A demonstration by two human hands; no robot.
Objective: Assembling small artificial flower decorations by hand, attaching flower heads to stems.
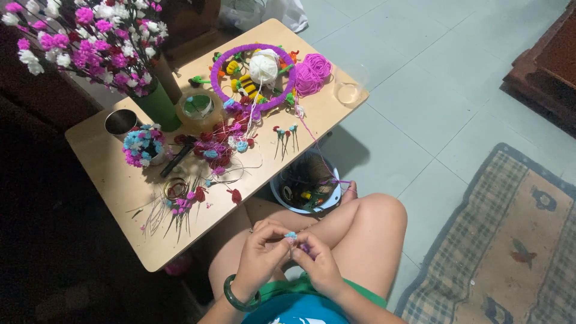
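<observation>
1. Seated cross-legged on the tiled floor, I work beside a low wooden table (114, 180), its top strewn with small handmade yarn flowers on wire stems.
2. At the table's far left corner, a green vase (159, 108) holds a tall spray of pink, purple and white blossoms.
3. Farther along, a purple fuzzy hoop (216, 72) rings a white yarn ball (263, 68) and bits of yellow, green and orange; a magenta yarn ball (312, 73) lies just beside it.
4. On the floor at the table's near edge, a pale blue bucket (277, 193) contains dark twine and small spools.
5. Near the vase stand a metal cup (120, 122), contents hidden, and a little pot (144, 147) of blue and pink flowers.
6. My left hand (259, 255), a green bangle (237, 298) at the wrist, and my right hand (319, 264) meet above my lap, fingertips of both pinched shut on a tiny blue flower (290, 236).
</observation>
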